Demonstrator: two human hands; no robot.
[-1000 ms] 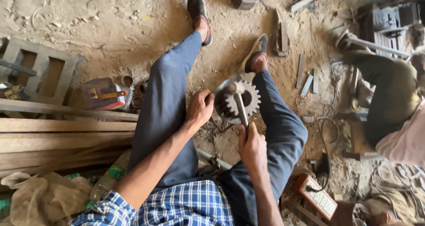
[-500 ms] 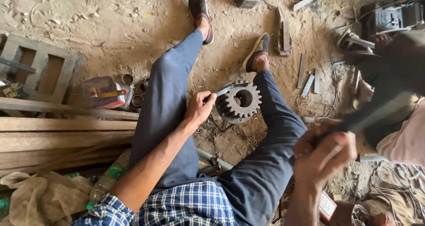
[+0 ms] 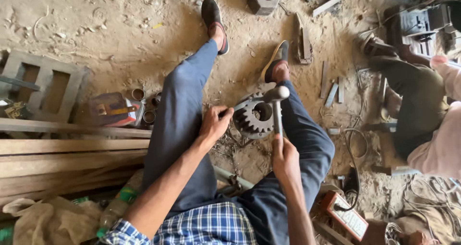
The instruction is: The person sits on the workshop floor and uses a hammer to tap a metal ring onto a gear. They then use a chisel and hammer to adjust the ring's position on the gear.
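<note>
Gear (image 3: 255, 118) on dirt floor betw. legs, just beyond both grips: right hand (image 3: 284, 158) closed round hammer (image 3: 277, 108) handle, head over gear; left hand (image 3: 214, 125) pinched shut on small tool at gear's near-left edge.

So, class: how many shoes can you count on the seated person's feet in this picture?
2. The dark shoe is on the outstretched foot at top centre; the other shoe, tilted sole-up, lies just above the gear. None seems hidden.

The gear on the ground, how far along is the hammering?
Done: the gear sits wedged between the legs. In hand: the right hand holds the hammer, head over the gear; the left hand steadies something small beside it. Left: cannot tell; the gear's hub looks unchanged.
</note>
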